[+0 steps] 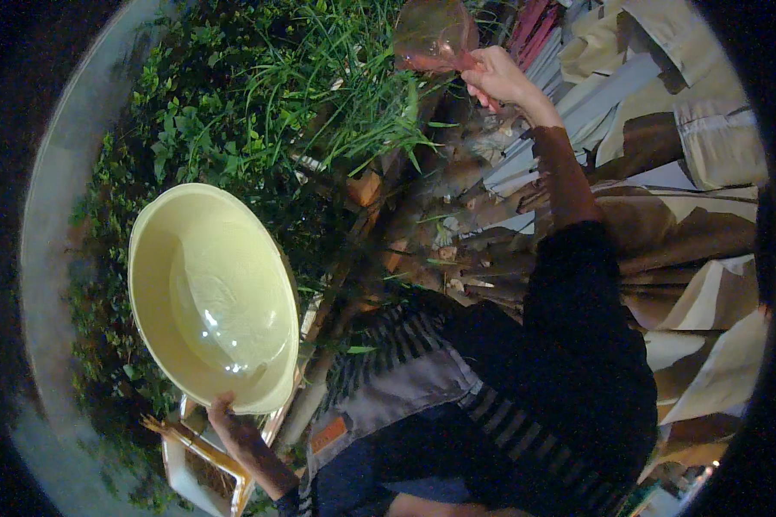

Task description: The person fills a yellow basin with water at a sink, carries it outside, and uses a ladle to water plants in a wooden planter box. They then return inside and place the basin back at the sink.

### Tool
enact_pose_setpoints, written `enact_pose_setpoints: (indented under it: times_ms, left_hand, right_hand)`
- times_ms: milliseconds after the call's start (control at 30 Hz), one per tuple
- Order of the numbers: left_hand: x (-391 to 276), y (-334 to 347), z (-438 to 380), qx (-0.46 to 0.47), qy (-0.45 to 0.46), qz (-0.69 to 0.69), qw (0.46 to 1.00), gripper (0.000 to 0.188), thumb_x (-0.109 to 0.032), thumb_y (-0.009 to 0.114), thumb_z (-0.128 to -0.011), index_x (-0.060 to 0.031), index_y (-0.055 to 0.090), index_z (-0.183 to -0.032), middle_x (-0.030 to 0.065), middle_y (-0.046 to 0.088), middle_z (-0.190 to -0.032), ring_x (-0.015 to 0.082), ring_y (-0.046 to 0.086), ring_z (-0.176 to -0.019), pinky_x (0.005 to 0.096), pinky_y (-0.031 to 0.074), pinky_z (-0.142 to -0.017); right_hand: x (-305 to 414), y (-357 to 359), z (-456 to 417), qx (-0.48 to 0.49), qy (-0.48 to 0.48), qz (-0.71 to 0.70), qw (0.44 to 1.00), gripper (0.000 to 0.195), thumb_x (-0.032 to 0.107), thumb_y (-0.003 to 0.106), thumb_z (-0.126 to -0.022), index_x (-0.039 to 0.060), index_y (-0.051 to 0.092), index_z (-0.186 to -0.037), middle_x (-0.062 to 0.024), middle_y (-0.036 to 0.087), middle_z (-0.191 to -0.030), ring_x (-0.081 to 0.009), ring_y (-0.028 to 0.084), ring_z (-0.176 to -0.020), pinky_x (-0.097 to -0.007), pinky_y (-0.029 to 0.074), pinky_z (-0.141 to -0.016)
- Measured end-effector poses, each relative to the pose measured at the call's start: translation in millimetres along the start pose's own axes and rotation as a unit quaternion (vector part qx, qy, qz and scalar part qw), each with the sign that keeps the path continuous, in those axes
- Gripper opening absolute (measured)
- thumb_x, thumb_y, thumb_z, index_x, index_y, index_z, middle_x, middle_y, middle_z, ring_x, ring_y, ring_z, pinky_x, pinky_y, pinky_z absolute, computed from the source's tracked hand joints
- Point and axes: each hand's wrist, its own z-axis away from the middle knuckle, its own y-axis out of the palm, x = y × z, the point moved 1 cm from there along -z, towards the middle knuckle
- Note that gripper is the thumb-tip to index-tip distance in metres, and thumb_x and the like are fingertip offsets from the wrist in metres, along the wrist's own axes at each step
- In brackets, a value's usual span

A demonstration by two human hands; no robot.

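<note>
My left hand (226, 413) grips the near rim of a large oval pale-yellow plastic basin (233, 271). The basin is tilted, its open side facing me. Bright reflections show inside it; some water may lie at the bottom, but I cannot tell surely. At the top right, my right hand (491, 77) is closed around the handle of a see-through pink plastic dipper (436, 39), held out over the edge of long grass (368, 97). I cannot tell whether the dipper holds anything. The two hands are far apart.
Leafy green plants (200, 136) fill the area beyond the basin. A white frame-like container (197, 475) stands below my left hand. Beige cloth or sheeting (711, 142) and pale strips (614, 97) lie to the right. Plant debris and brown pieces (459, 252) cover the ground between.
</note>
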Motion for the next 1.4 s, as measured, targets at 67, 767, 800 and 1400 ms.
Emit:
enact_pose_setpoints:
  times_ms: [67, 767, 800, 1400]
  left_hand:
    - [-0.4, 6.5, 0.5, 0.017, 0.024, -0.022, 0.999, 0.037, -0.017, 0.048, -0.066, 0.0039, 0.049, -0.097, 0.0093, 0.05, -0.096, 0.0211, 0.049, -0.091, 0.0327, 0.039, -0.082]
    - [-66.8, 78.9, -32.4, 0.23, 0.088, -0.19, 0.95, 0.033, -0.02, 0.044, -0.07, 0.0068, 0.054, -0.086, 0.0119, 0.058, -0.084, 0.0198, 0.054, -0.071, 0.0298, 0.043, -0.069]
    - [-61.2, 80.7, -45.7, 0.226, 0.048, -0.116, 0.966, 0.034, -0.018, 0.044, -0.07, 0.0059, 0.053, -0.092, 0.0137, 0.057, -0.087, 0.02, 0.054, -0.074, 0.0303, 0.042, -0.07]
    - [-54.1, 153.5, -62.2, 0.157, 0.073, -0.234, 0.957, 0.03, -0.021, 0.049, -0.069, -0.002, 0.043, -0.093, 0.0071, 0.045, -0.09, 0.0174, 0.042, -0.081, 0.0301, 0.036, -0.076]
  right_hand:
    - [-3.9, -8.8, -6.9, -0.026, 0.002, -0.009, 1.0, 0.011, 0.008, 0.049, -0.081, -0.003, 0.051, -0.081, -0.0041, 0.052, -0.056, -0.0085, 0.047, -0.038, -0.0235, 0.038, -0.031]
    - [146.6, 58.8, 34.0, 0.286, -0.061, -0.231, 0.928, 0.027, 0.008, 0.057, -0.073, -0.0043, 0.055, -0.097, -0.0035, 0.052, -0.056, -0.0063, 0.043, -0.038, -0.0217, 0.038, -0.032]
    - [148.7, 71.7, 30.5, 0.349, -0.072, -0.237, 0.904, 0.031, 0.006, 0.055, -0.075, -0.0077, 0.051, -0.103, -0.0059, 0.053, -0.058, -0.0076, 0.047, -0.04, -0.0218, 0.04, -0.031]
    - [110.9, 93.6, -42.3, 0.365, -0.586, 0.243, 0.681, 0.01, 0.008, 0.052, -0.07, -0.0014, 0.054, -0.072, -0.0116, 0.053, -0.06, -0.0211, 0.055, -0.048, -0.0298, 0.042, -0.034]
